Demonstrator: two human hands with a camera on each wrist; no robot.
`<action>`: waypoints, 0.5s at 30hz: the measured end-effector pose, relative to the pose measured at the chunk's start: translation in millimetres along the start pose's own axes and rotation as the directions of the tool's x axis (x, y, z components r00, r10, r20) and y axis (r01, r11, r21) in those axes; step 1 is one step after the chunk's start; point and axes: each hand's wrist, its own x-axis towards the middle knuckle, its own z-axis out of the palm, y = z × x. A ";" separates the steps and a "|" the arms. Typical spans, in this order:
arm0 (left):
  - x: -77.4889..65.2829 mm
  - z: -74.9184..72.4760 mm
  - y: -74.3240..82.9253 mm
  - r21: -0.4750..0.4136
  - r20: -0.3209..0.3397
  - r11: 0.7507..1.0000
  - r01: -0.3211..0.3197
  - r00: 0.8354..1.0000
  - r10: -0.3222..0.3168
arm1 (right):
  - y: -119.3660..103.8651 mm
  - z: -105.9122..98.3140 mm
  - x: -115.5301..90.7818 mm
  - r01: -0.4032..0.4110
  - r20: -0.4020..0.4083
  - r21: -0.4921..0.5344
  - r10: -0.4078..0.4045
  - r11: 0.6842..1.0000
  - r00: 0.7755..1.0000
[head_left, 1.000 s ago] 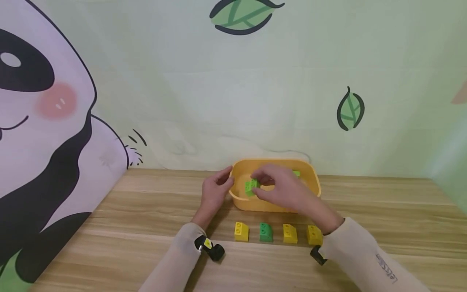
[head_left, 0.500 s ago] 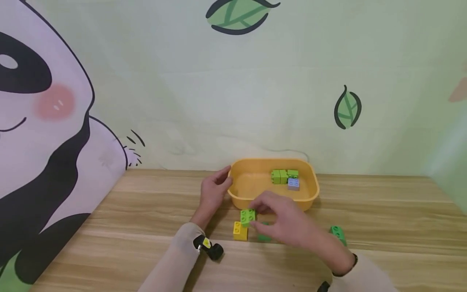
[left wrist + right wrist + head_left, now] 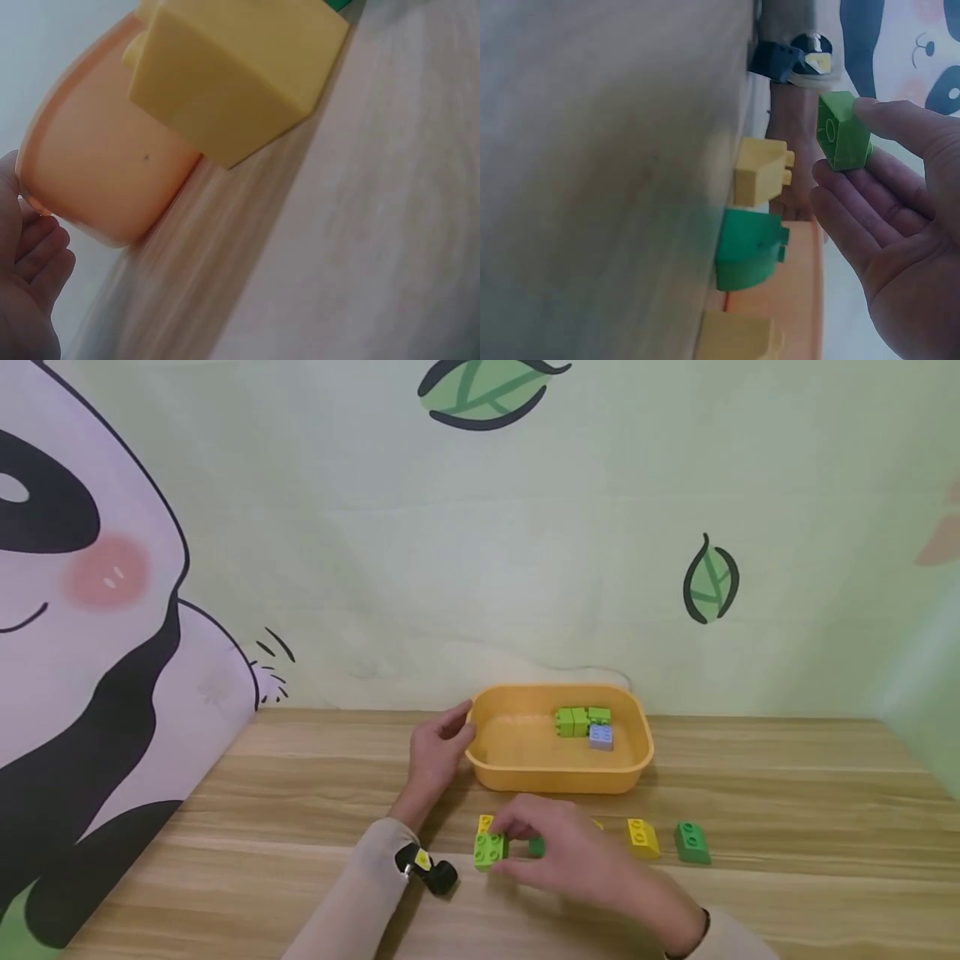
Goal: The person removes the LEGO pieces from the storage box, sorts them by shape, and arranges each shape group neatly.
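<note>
My right hand [image 3: 562, 852] pinches a lime-green toy building brick [image 3: 489, 850] between thumb and fingers, just in front of a yellow brick [image 3: 486, 822]. In the right wrist view the held brick [image 3: 846, 135] is off the tabletop, its hollow underside partly showing. My left hand [image 3: 437, 756] touches the left end of an orange plastic bin [image 3: 558, 781], its fingertips at the rim. Along the bin's front runs a row of sloped bricks: the yellow one, a green brick [image 3: 536, 847] partly covered by my right hand, a mostly hidden yellow one, another yellow brick [image 3: 642, 838] and a green brick [image 3: 692, 842].
Inside the bin, toward the right, lie several lime-green bricks [image 3: 573, 722] and a lavender brick [image 3: 601, 737]. The bin stands at the back of the wooden table [image 3: 787, 793], close to a printed backdrop [image 3: 360, 568]. Each wrist wears a small camera.
My right hand has carried the lime-green brick out of the bin, toward me and slightly left, to the front of the leftmost yellow brick. My left hand has stayed at the bin.
</note>
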 end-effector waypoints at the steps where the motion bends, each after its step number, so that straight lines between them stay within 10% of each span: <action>1: 0.0 -0.4 -0.1 0.004 0.001 1.000 0.000 1.000 0.000 | 0.2 2.0 -0.1 -0.008 0.007 -0.003 0.008 1.000 1.000; 15: 2.0 -0.6 -2.5 0.008 0.011 1.000 0.010 1.000 -0.010 | 0.0 13.6 -4.1 -0.060 0.124 -0.052 0.066 0.997 0.990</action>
